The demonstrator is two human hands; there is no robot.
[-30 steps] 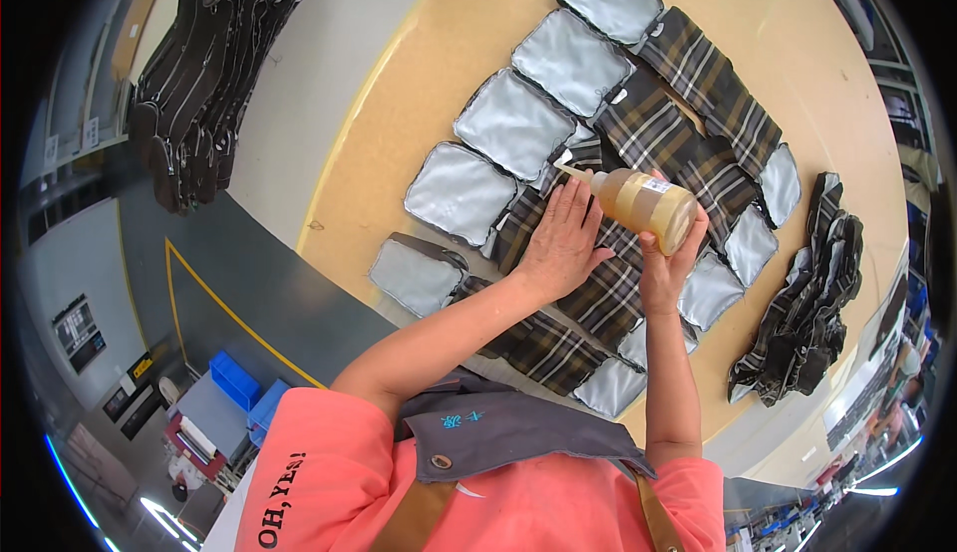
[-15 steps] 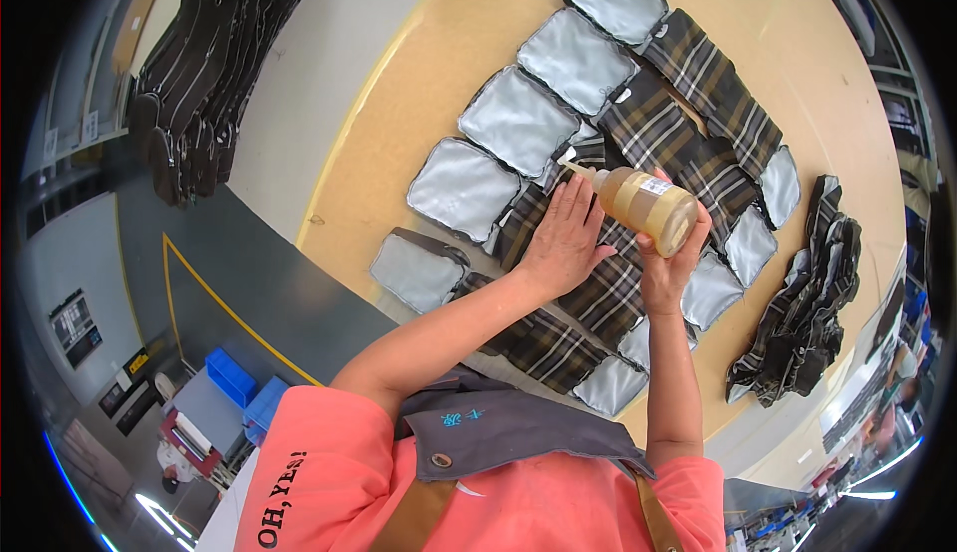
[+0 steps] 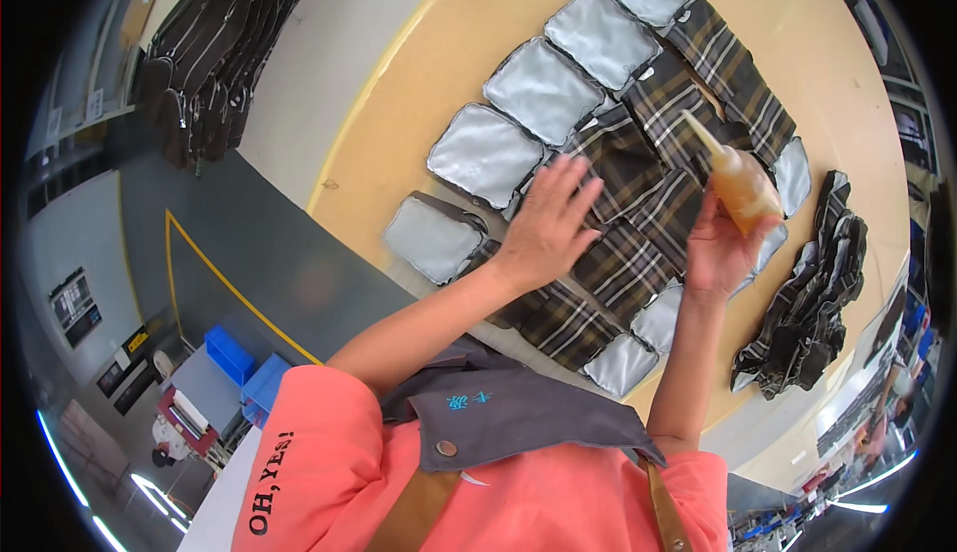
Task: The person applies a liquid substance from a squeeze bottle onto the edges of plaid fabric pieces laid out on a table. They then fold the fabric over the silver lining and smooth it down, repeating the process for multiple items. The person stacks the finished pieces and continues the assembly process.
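Note:
In my right hand (image 3: 726, 248) is a clear squeeze bottle (image 3: 746, 190) of amber liquid, tilted with its long narrow nozzle up and to the left. It hangs above the plaid fabric pieces (image 3: 623, 168), apart from them. My left hand (image 3: 546, 218), fingers spread and empty, hovers over or rests lightly on the left part of the plaid cloth; contact is hard to judge. Several silvery-lined panels (image 3: 543, 89) with dark edges lie in a slanting row, each joined or overlapping with plaid pieces. One more lined panel (image 3: 436, 237) lies nearest my left forearm.
A pile of folded plaid pieces (image 3: 805, 288) sits at the right of the tan table (image 3: 384, 104). Dark zippered pieces (image 3: 214, 49) hang in a bundle at the upper left. Blue bins (image 3: 231, 356) stand at the lower left beyond the floor's yellow line.
My right hand has lifted the bottle away from the cloth, to the right, turning its nozzle upward. My left hand has shifted slightly left and down, its fingers spreading.

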